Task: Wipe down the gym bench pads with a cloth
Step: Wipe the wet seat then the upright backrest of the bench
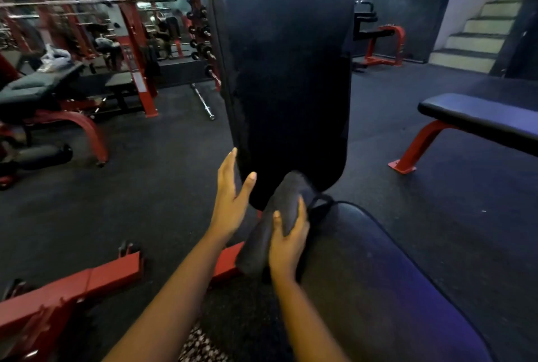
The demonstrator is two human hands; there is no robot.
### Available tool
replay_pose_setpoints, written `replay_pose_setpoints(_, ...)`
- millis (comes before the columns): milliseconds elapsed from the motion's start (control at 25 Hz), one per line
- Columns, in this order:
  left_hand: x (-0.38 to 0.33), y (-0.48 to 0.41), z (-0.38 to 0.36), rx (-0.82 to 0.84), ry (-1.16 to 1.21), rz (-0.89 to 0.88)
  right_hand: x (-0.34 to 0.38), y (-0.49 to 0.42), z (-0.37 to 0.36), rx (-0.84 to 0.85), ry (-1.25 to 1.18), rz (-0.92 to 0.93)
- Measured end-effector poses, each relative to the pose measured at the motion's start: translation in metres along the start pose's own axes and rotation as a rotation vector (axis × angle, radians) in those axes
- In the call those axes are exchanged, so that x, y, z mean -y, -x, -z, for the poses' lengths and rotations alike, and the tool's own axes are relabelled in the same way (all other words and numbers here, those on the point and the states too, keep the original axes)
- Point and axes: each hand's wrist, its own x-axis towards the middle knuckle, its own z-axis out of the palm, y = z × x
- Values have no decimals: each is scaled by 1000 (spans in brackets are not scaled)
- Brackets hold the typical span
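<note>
A tall black back pad (pixel 285 70) stands upright in front of me, with the black seat pad (pixel 387 283) below it to the right. My right hand (pixel 288 242) grips a dark grey cloth (pixel 279 207) whose top end presses against the bottom of the back pad. My left hand (pixel 233 198) is held flat with straight fingers against the pad's lower left edge, thumb on its face.
A flat black bench with red legs (pixel 477 119) stands to the right. An incline bench (pixel 37 90) and red racks (pixel 134 41) are at the left, a barbell (pixel 203 101) lies on the floor, and red frame bars (pixel 72 289) run low left. Stairs (pixel 477 32) rise at back right.
</note>
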Motion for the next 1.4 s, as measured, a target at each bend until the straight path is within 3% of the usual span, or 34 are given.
replay_pose_setpoints(200,-68,-40,6,34,-488,-511,73,-86,46,37,29,301)
replay_pose_setpoints(360,-108,-125,14,-71,-1003,-904,172,-165,58,39,58,590)
replay_pose_setpoints(480,-117,-162,17,-123,-1203,-921,247,-210,43,48,125,849)
replay_pose_setpoints(600,-113,-176,16,-199,-1242,-927,313,-256,6,66,416,1097)
replay_pose_setpoints(720,-108,-183,13,-275,-1232,-982,341,-272,-43,282,786,1251)
replay_pose_setpoints(800,-110,-180,14,-325,-1226,-1009,340,-265,-61,394,896,1335)
replay_pose_setpoints(1040,-104,-185,11,-356,-1248,-1051,326,-319,-35,324,783,1201)
replay_pose_setpoints(1160,-103,-184,9,-344,-1283,-1031,311,-350,-12,321,722,1022)
replay_pose_setpoints(1400,-110,-175,0,-324,-1324,-957,250,-369,12,153,279,594)
